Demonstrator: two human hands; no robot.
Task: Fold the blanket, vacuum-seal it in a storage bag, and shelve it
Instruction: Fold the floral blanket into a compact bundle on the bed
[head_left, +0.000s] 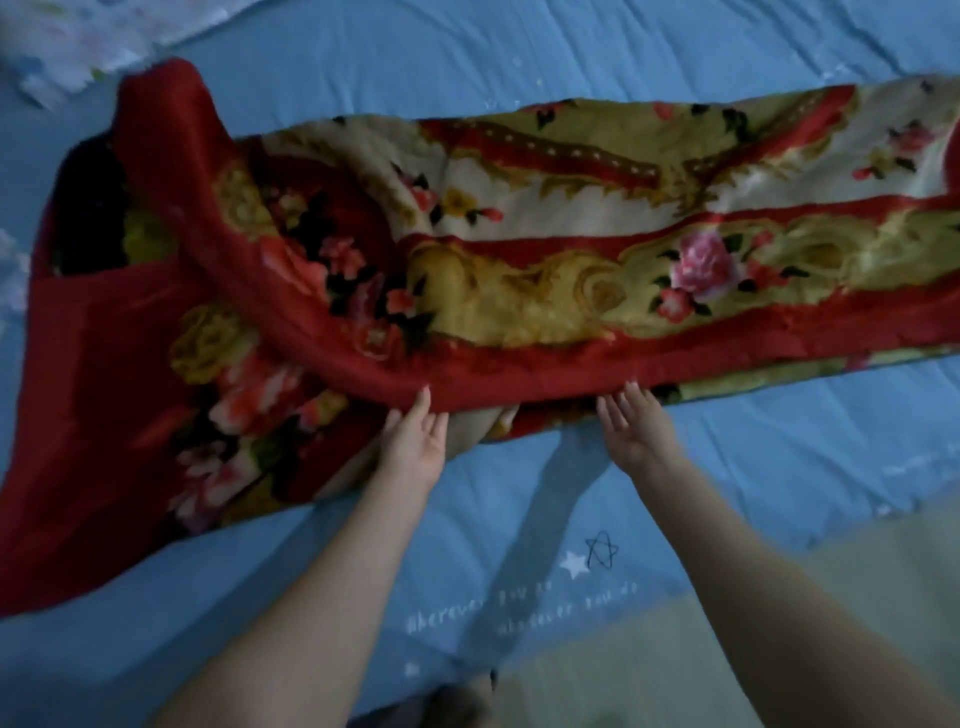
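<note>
Step in hand, by my reading: the folding stage, first of the three; sealing and shelving not yet begun. Nearest, two bare forearms reach up from 6 o'clock over the blue bed sheet (519, 67), which carries printed stars and a line of white lettering. Left hand (415, 441) sits at the near red hem of the blanket (519, 234), fingers straight and together, tips touching the hem or slipped just under it. Right hand (631, 431) lies just beside it toward 3 o'clock, fingers spread and straight, tips at the same hem; neither hand is curled round the cloth, though motion blur makes it hard to say whether the tips lift or only press. The blanket lies across the bed from 9 to 3 o'clock as a long band, already doubled lengthwise; its 9 o'clock end is rumpled, with a flap turned over. Next move likely calls for squaring that loose end and laying the hem flat before the crosswise fold. Farthest, at 11 o'clock, pale patterned cloth (67, 47), blurred. Count: one blanket, two hands, one sheet, no storage bag or vacuum in view.
</note>
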